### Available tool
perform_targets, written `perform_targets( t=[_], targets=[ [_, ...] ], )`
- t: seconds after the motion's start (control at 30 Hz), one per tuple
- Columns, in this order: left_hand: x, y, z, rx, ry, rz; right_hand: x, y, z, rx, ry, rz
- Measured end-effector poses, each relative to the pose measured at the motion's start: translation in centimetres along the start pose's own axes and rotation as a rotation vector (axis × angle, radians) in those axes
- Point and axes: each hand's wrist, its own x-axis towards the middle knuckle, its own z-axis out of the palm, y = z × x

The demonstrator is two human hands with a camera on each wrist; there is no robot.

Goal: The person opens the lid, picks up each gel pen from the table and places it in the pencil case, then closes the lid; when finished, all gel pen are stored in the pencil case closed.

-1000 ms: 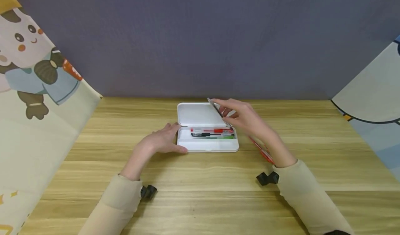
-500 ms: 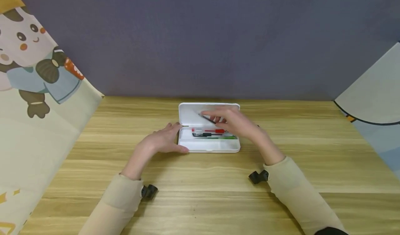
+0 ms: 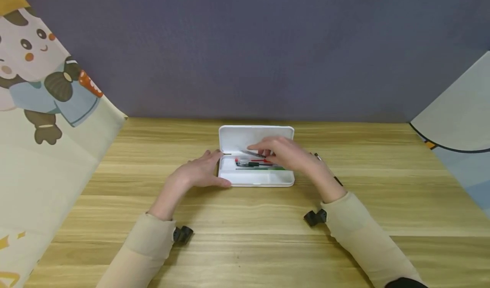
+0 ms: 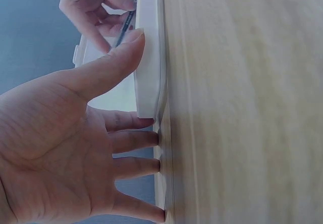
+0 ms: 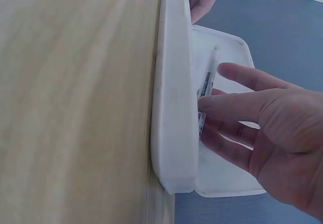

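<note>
An opened white pencil case [image 3: 249, 178] lies on the table, its lid [image 3: 233, 138] tipped back. At the case's left end rests my left hand [image 3: 200, 172]; in the left wrist view its fingers are straight, with the thumb on the rim. My right hand [image 3: 282, 152] is over the case's back part and pinches a slim pen [image 5: 207, 82] with dark print between thumb and fingers. Below that pen, in the case's back compartment, lie a red pen [image 3: 260, 160], a black pen [image 3: 253, 164] and a green one [image 3: 277, 168], partly hidden by the right hand.
Another pen [image 3: 337, 180] with dark ends lies on the wooden table [image 3: 237, 228] right of the case, partly behind my right forearm. A dark grey panel [image 3: 252, 49] stands behind the table, with a printed panel [image 3: 46, 84] at the left.
My right hand has moved left and down with its pen, which lies flatter and nearer the compartment. My right forearm now covers the red pen on the table. The left hand stays put.
</note>
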Motion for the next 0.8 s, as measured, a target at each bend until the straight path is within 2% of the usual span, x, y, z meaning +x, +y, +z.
perform_targets(
  t=[0.23,0.47,0.8],
  targets=[
    [-0.1,0.0,0.0,-0.005,0.0,0.005,0.0,-0.1,0.1,0.024,-0.02,0.007],
    [-0.1,0.0,0.0,-0.007,0.002,0.007,-0.4,-0.1,-0.5,0.065,0.012,0.012],
    [-0.1,-0.1,0.0,-0.001,0.009,0.009,-2.6,0.9,-1.8,0.133,0.085,0.048]
  ],
)
